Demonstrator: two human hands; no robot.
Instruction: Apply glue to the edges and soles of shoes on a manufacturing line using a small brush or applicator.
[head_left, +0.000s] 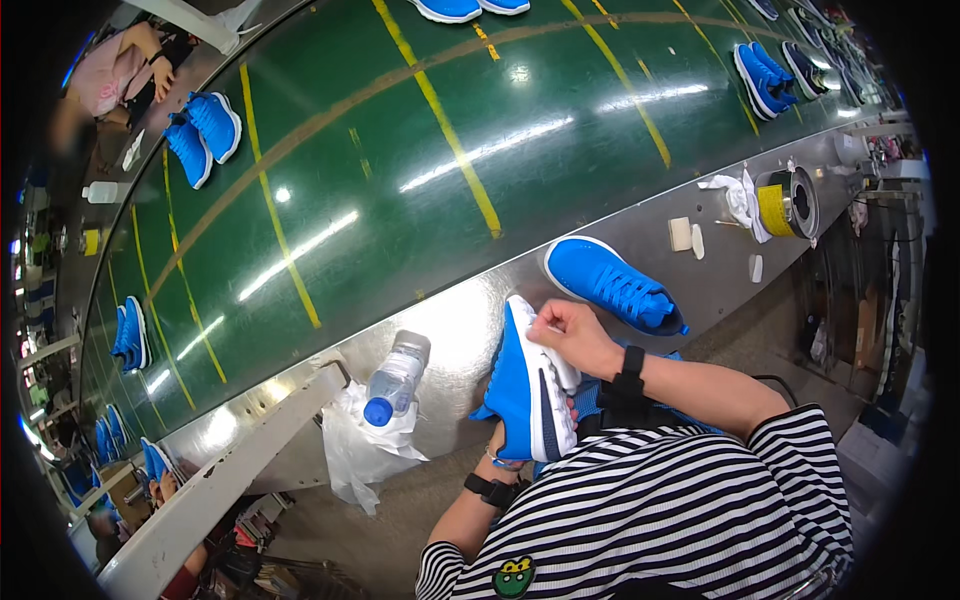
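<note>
My left hand (512,455) grips a blue sneaker with a white sole (528,385) from below, turned on its side over the metal ledge. My right hand (570,335) presses a small white piece, perhaps a cloth or eraser, against the sole's edge near the toe. A second matching blue sneaker (612,283) lies on the metal ledge (455,320) just beyond my right hand. Both wrists wear black bands.
A green conveyor belt (420,150) with yellow lines carries pairs of blue sneakers (203,135) (765,75). A plastic bottle with a blue cap (394,378) lies on a white bag. A tin (790,203), white rags and small white blocks (680,234) sit at the right. Another person (120,75) sits far left.
</note>
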